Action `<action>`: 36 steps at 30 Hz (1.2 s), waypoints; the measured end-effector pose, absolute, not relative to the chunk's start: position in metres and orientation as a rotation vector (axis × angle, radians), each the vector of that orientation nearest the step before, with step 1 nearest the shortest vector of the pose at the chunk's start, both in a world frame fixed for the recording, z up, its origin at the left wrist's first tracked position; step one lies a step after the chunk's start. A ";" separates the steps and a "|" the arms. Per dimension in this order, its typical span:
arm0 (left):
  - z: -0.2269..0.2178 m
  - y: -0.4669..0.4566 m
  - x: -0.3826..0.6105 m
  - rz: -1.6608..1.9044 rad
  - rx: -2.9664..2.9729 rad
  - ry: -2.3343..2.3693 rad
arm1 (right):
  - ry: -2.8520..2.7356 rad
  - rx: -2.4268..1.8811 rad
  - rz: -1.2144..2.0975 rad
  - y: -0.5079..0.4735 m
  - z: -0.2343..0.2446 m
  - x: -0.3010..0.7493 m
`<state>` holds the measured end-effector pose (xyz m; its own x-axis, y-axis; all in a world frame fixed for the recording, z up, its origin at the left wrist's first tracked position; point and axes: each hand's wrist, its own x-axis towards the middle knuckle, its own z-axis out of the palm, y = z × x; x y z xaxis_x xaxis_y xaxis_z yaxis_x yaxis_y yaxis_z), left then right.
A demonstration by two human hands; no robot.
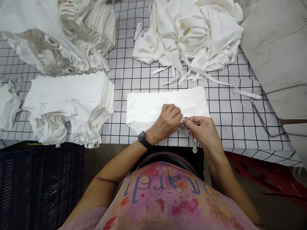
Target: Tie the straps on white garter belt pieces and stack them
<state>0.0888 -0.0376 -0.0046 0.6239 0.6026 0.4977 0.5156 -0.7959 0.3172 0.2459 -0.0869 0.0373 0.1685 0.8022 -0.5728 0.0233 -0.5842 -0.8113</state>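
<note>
Okay, so your right hand (202,127) has thumb and index finger pinched on a little strap clip (182,120), right up against your left hand (169,119). That left one has its fingers curled over, back of the hand up, resting on the white garment (148,107); its fingertips are mostly hidden, so I honestly can't tell if it's gripping anything. The garment itself lies flat on the tabletop (124,73) straight in front of you, close to the near edge, with a loose strap (194,147) dangling just below your hands. You've got a black smartwatch (141,137) on the left wrist, btw. Past the garment there's a messy heap of white garments (196,35) with straps trailing out toward you. Off to the left sits a neat folded stack (64,89), and behind that a bigger pile (96,28). Under the left side of the tabletop there's a dark plastic crate (43,179), and something red and plastic (263,179) is down on the right.
</note>
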 end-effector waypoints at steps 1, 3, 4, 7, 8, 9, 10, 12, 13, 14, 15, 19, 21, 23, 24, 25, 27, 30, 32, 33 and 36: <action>-0.004 -0.038 0.089 0.915 2.701 0.931 | -0.773 -1.775 1.493 -0.087 0.037 0.246; -0.003 -0.038 0.089 0.904 2.713 0.926 | -0.771 -1.782 1.495 -0.086 0.037 0.247; -0.002 -0.038 0.089 0.889 2.724 0.926 | -0.778 -1.789 1.489 -0.086 0.037 0.247; -0.001 -0.038 0.089 0.831 2.756 0.926 | -0.808 -1.815 1.462 -0.085 0.038 0.247; -0.001 -0.039 0.089 0.815 2.764 0.928 | -0.817 -1.823 1.451 -0.085 0.038 0.247; -0.001 -0.039 0.089 0.803 2.769 0.929 | -0.825 -1.831 1.440 -0.084 0.038 0.246; -0.002 -0.039 0.089 0.797 2.771 0.930 | -0.829 -1.839 1.429 -0.084 0.037 0.246; -0.003 -0.039 0.089 0.791 2.772 0.930 | -0.830 -1.850 1.410 -0.083 0.037 0.245; -0.004 -0.039 0.089 0.784 2.773 0.929 | -0.827 -1.855 1.405 -0.083 0.036 0.245; -0.004 -0.039 0.089 0.773 2.774 0.929 | -0.820 -1.859 1.402 -0.083 0.036 0.244; -0.005 -0.039 0.089 0.760 2.776 0.930 | -0.811 -1.861 1.399 -0.083 0.035 0.244; -0.006 -0.040 0.090 0.756 2.784 0.934 | -0.784 -1.858 1.369 -0.083 0.034 0.243; -0.006 -0.040 0.090 0.783 2.792 0.930 | -0.780 -1.854 1.338 -0.084 0.035 0.241; -0.006 -0.039 0.089 0.809 2.797 0.921 | -0.774 -1.859 1.294 -0.084 0.036 0.239; -0.006 -0.039 0.089 0.819 2.800 0.915 | -0.770 -1.868 1.268 -0.084 0.037 0.238; -0.006 -0.039 0.089 0.829 2.803 0.907 | -0.768 -1.879 1.242 -0.085 0.038 0.236; -0.005 -0.039 0.089 0.838 2.808 0.892 | -0.773 -1.903 1.195 -0.085 0.039 0.234; -0.003 -0.040 0.089 0.810 2.802 0.875 | -0.764 -1.899 1.155 -0.087 0.037 0.231; -0.003 -0.040 0.089 0.806 2.794 0.878 | -0.721 -1.866 1.128 -0.088 0.033 0.230; -0.003 -0.041 0.090 0.809 2.791 0.882 | -0.696 -1.851 1.104 -0.089 0.031 0.229; -0.004 -0.042 0.090 0.802 2.782 0.894 | -0.696 -1.855 0.995 -0.092 0.027 0.227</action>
